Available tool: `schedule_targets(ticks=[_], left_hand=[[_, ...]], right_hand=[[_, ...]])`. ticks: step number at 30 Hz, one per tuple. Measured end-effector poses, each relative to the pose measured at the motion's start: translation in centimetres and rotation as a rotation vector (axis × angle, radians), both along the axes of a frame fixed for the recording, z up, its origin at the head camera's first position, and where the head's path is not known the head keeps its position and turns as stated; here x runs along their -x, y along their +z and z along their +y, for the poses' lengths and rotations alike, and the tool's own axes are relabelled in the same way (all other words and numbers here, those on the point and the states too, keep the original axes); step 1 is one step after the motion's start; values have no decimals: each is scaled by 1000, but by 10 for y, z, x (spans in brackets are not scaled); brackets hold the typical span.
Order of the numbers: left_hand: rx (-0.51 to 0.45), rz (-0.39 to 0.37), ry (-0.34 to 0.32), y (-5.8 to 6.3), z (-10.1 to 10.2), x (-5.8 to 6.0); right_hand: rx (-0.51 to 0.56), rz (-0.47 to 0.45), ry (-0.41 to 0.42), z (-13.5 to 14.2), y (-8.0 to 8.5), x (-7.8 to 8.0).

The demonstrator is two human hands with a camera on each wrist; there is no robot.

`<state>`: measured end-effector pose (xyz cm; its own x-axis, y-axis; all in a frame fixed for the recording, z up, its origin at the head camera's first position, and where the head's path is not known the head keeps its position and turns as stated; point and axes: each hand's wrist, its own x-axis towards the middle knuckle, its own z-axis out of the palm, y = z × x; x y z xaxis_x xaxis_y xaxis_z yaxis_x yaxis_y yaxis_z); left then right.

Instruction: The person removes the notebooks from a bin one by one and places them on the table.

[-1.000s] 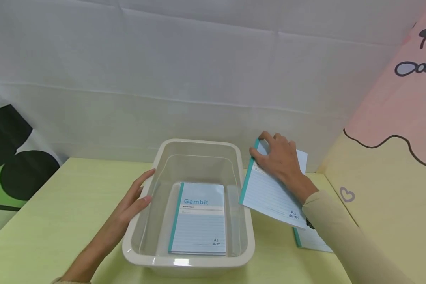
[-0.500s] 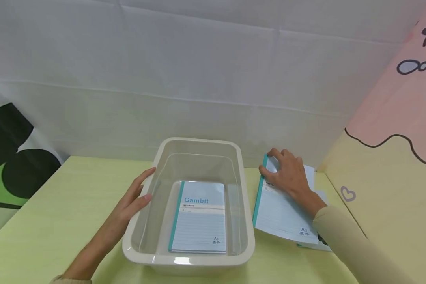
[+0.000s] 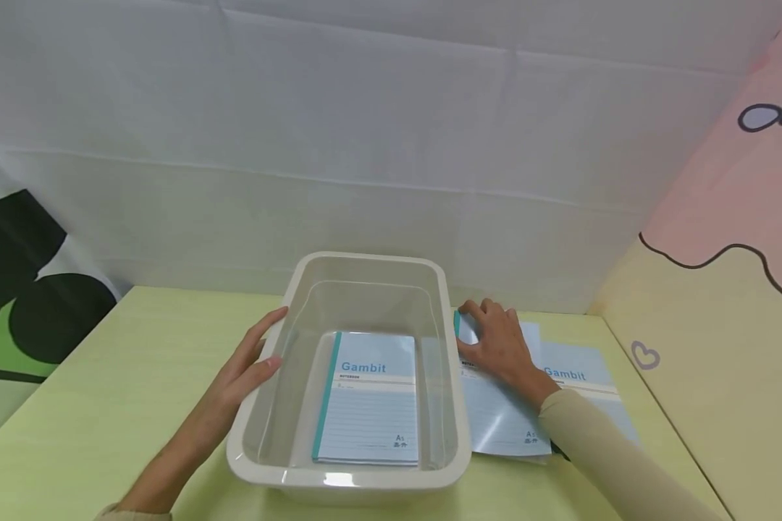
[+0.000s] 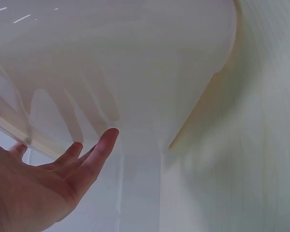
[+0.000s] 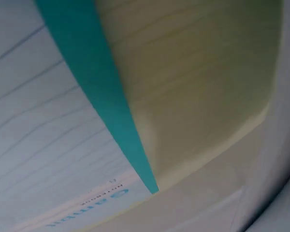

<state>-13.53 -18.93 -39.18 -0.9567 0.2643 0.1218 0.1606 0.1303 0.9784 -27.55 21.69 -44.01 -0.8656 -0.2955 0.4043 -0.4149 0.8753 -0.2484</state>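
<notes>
A white plastic basin (image 3: 456, 405) stands on the table, and a light blue Gambit notebook (image 3: 368, 412) with a teal spine lies flat inside it. My left hand (image 3: 237, 373) rests against the basin's left side. In the left wrist view its straight fingers (image 4: 99, 150) reach to the outer wall. My right hand (image 3: 498, 354) grips a second notebook (image 3: 502, 416) near the top of its spine, right of the basin. Partly under my right sleeve, another notebook (image 3: 576, 362) lies on the table. A lined cover with a teal spine (image 5: 106, 96) shows in the right wrist view; the hand is hidden there.
The pale green table (image 3: 169, 354) extends left of the basin. A white cloth wall (image 3: 365, 145) rises behind it. On the right stands a yellow and pink printed panel (image 3: 723, 347), close beside the loose notebook.
My right hand has lowered the notebook it grips, first rightward, then back left beside the basin, exposing more of the notebook on the table. My left hand has stayed at the basin.
</notes>
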Motion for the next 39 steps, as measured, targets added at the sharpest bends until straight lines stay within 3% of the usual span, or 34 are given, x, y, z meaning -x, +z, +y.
schedule_targets(ticks=[8, 20, 27, 33, 39], left_hand=[[-17, -7, -16, -1, 3, 0], [-29, -12, -14, -1, 4, 0], [-30, -9, -19, 1, 4, 0], [-25, -34, 7, 2, 3, 1], [-23, -31, 3, 2, 1, 0]], right_hand=[[-13, -44, 61, 5, -22, 9], [-80, -145, 156, 10, -27, 21], [-47, -230, 161, 22, -9, 22], [-38, -291, 116, 28, 11, 21], [-46, -305, 94, 22, 28, 18]])
